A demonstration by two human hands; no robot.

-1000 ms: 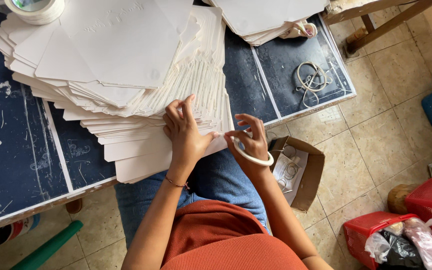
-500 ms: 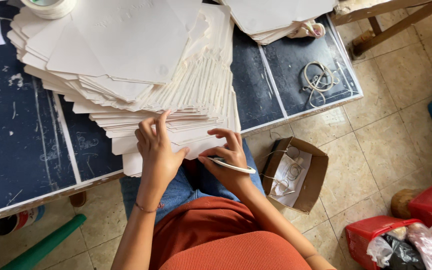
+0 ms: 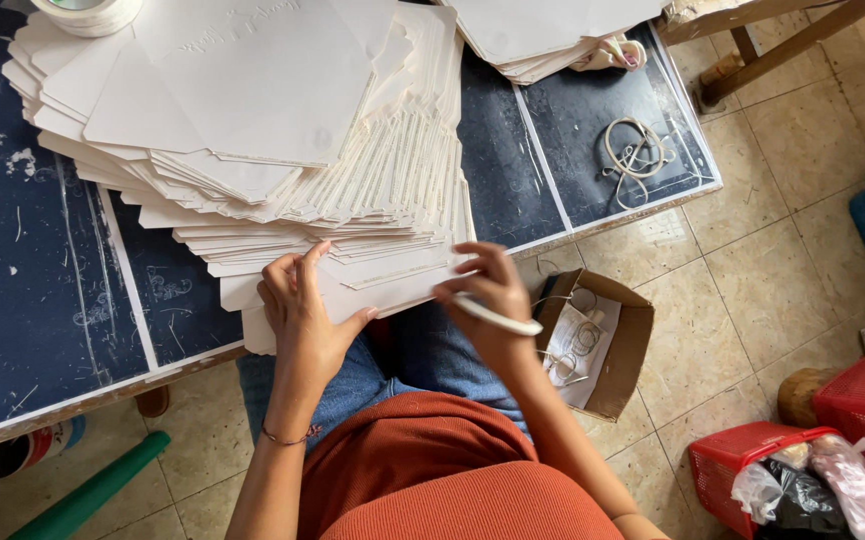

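At six o'clock of the stack of white sheets [image 3: 253, 150], my left hand [image 3: 303, 315] pinches bottom sheets; my right hand [image 3: 488, 295] loosely carries a white band [image 3: 498, 315], ready, I judge, for bundling.

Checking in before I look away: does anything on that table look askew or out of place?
Yes: the stack of white sheets is fanned out unevenly, and its lowest sheets overhang the table edge by the left hand. Nothing looks spilled or torn.
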